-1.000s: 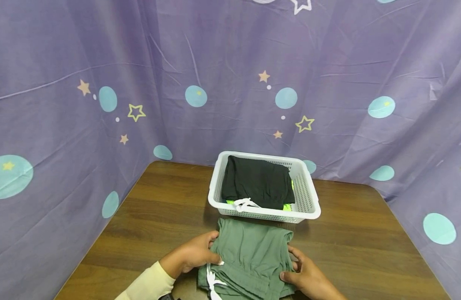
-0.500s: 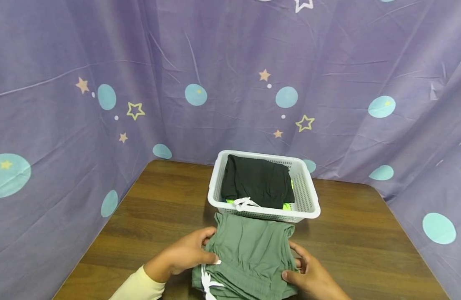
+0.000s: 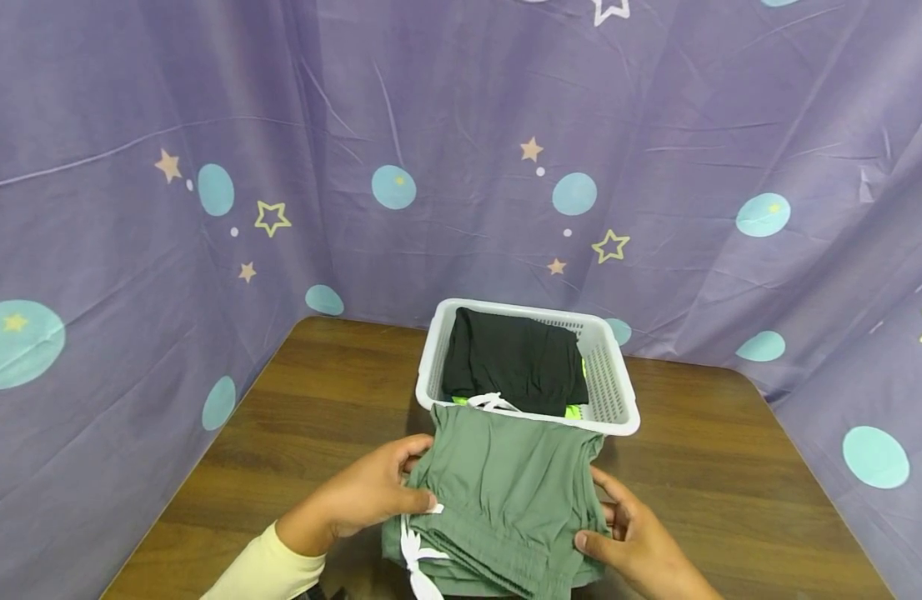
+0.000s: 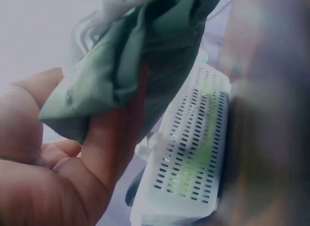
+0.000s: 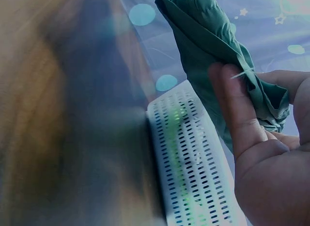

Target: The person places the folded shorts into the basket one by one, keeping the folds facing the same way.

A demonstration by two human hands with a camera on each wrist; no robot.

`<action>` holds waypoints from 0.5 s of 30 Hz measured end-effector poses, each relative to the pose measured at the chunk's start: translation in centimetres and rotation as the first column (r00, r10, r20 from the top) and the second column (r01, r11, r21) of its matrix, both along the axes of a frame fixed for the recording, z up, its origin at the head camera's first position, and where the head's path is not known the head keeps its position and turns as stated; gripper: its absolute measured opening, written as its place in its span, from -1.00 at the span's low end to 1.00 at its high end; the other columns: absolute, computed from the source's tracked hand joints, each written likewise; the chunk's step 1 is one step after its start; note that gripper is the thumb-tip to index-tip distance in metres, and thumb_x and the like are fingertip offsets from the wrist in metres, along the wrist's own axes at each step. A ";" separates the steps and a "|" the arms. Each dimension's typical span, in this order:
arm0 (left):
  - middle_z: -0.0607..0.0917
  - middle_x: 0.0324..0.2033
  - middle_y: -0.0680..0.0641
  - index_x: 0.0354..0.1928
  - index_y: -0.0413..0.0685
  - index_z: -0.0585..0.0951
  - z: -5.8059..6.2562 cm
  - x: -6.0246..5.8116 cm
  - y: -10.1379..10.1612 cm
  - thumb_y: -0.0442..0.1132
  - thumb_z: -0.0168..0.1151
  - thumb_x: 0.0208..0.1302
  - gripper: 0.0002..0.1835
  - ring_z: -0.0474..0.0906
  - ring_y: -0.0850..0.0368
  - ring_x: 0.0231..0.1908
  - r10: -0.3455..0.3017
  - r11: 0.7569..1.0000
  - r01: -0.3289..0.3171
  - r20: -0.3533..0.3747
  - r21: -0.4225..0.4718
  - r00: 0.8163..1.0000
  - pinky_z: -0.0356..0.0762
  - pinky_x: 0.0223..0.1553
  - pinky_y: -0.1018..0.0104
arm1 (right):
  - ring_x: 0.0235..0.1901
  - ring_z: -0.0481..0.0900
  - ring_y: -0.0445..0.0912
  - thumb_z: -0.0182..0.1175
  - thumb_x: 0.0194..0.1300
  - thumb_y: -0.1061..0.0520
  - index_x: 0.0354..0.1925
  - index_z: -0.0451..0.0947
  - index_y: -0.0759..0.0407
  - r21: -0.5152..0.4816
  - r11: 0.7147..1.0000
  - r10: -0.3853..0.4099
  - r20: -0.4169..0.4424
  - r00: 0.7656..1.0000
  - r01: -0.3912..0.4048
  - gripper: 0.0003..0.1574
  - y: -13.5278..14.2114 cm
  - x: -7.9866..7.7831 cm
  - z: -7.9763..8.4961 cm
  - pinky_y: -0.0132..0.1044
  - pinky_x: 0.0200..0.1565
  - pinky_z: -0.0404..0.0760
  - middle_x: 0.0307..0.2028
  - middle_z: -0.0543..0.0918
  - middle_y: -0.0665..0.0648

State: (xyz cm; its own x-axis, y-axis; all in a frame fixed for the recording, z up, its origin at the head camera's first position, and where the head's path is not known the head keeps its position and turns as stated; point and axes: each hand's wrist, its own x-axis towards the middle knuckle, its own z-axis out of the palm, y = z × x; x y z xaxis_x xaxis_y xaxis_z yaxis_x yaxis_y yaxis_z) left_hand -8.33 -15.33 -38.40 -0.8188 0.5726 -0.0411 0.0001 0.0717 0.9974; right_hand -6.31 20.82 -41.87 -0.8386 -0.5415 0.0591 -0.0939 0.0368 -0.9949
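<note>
Folded green drawstring shorts (image 3: 506, 483), with a gathered waistband and a white knotted cord, are held between both hands in the head view. My left hand (image 3: 371, 492) grips their left edge, thumb on top; the left wrist view shows its fingers (image 4: 109, 148) underneath. At the opposite edge my right hand (image 3: 633, 533) pinches the cloth, and its fingers (image 5: 237, 100) lie beneath the fold in the right wrist view. Both wrist views show the shorts raised off the table. Their far edge overlaps the front rim of a white basket (image 3: 622, 392) in the head view.
Inside the perforated basket lies a folded black garment (image 3: 513, 358) with a white cord, and bright green cloth (image 3: 573, 412) peeks out under it. The wooden table (image 3: 701, 467) extends to both sides. A purple patterned curtain (image 3: 461, 108) hangs behind and beside it.
Both hands have lifted the green shorts and carried them forward, toward the basket. Their far edge now covers part of the basket's front. The basket has stayed in place.
</note>
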 end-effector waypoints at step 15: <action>0.55 -0.03 -0.28 0.22 -0.36 0.32 1.1 -2.6 1.0 -0.44 0.32 0.06 -0.35 0.55 -0.03 -0.13 0.199 0.980 -0.198 -0.056 0.021 0.979 0.55 -0.14 0.23 | -0.18 0.62 0.10 0.21 0.17 0.39 0.41 -0.14 0.28 -0.044 0.992 -0.122 -0.027 0.992 0.120 0.00 -0.3 -2.6 1.6 -0.08 -0.24 0.61 0.01 0.50 0.48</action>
